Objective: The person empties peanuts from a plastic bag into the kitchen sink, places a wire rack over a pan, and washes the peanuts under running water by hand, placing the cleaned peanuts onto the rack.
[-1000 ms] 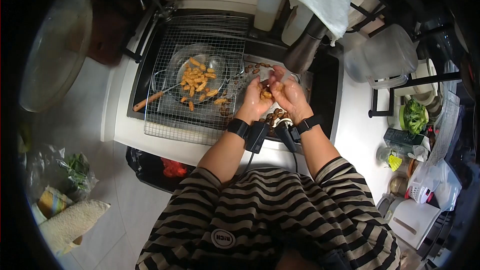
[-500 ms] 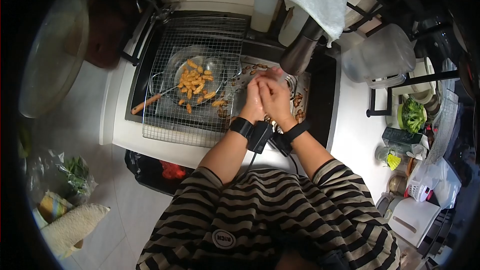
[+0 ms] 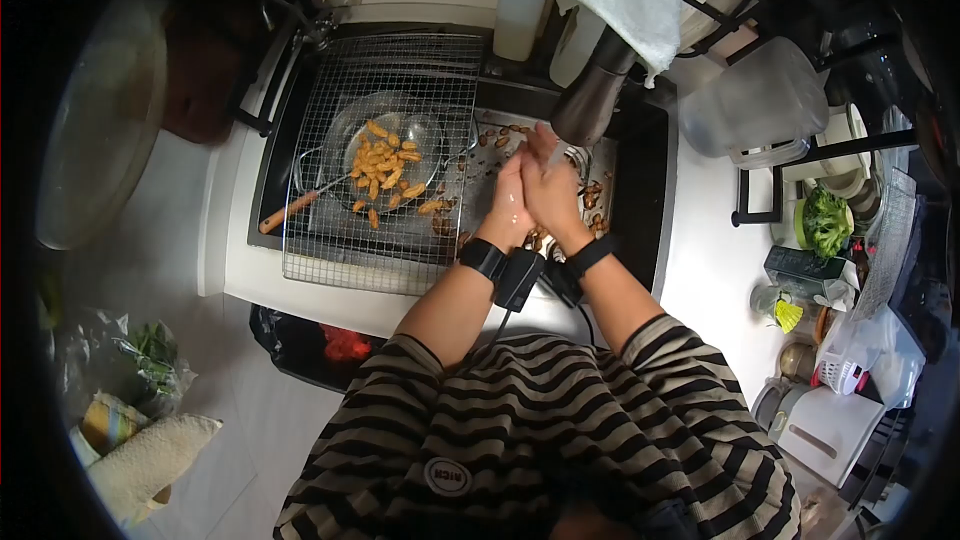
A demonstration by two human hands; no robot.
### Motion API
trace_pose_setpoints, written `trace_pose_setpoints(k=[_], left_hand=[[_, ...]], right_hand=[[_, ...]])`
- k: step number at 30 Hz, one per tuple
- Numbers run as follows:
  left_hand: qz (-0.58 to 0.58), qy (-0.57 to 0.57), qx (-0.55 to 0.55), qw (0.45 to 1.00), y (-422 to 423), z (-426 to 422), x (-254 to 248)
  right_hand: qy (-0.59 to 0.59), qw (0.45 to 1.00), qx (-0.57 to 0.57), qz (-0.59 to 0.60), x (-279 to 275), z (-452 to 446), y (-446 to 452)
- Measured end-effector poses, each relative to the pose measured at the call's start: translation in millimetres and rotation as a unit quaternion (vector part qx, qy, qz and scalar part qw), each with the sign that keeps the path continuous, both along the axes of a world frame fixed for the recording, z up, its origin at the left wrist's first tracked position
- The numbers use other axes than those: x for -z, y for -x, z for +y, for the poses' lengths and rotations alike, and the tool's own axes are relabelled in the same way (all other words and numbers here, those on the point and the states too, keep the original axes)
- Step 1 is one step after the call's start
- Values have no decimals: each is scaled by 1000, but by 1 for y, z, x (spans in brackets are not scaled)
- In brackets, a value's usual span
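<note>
L hand & R hand press palm to palm over the sink, fingers together, tips close to the dark tap; can't tell if a peanut is clamped btwn the palms. Main risk, prob.: wet skin (drops show nr the L wrist) could let anything held there slip & fall among the loose ones. Tap's near enough that a wide swing could knock the knuckles. Wrist devices hang low by the sink's front, so splashes could wet them.

Peanuts: brown peanuts lie just right of R hand, more beyond the fingertips & some btwn the wrists. Pale peanuts sit well apart, to the L, mostly in the round strainer at the wire rack.
</note>
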State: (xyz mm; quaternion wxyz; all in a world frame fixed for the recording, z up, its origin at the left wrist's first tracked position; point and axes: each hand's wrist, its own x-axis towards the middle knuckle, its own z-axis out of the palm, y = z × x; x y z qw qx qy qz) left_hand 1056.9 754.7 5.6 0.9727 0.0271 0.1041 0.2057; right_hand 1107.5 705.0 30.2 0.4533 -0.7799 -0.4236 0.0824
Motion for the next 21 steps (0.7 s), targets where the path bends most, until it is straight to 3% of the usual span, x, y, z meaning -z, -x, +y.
trace_pose_setpoints(k=[2, 4, 5, 8, 12, 15, 18, 19, 20, 21], left_hand=[[84, -2, -24, 996, -7, -10, 3], [153, 20, -35, 987, -4, -11, -11], [148, -13, -40, 988, -5, -6, -11], [139, -102, -58, 983, 1, 3, -2], [118, 8, -17, 993, -10, -12, -7], [155, 2, -21, 988, -7, -8, -18], [141, -46, -102, 984, -8, 5, -14], [151, -49, -68, 985, -6, 3, -15], [161, -52, -33, 985, -1, -1, -15], [171, -55, 3, 984, 3, -4, -15]], right_hand=[[67, 989, 13, 131, -12, 4, -15], [50, 985, 2, 165, -8, 0, -9], [-43, 998, -2, 43, -3, -3, 0], [-91, 991, 20, -97, -5, -8, 27], [47, 987, 22, 151, -5, 1, -17], [-15, 994, 48, 96, -10, 5, -6], [-81, 993, 21, -84, -14, -6, 23], [-95, 987, 13, -132, -12, -8, 25], [-102, 990, -5, -99, -9, -6, 16], [-48, 999, 21, 6, -14, -3, 9]])
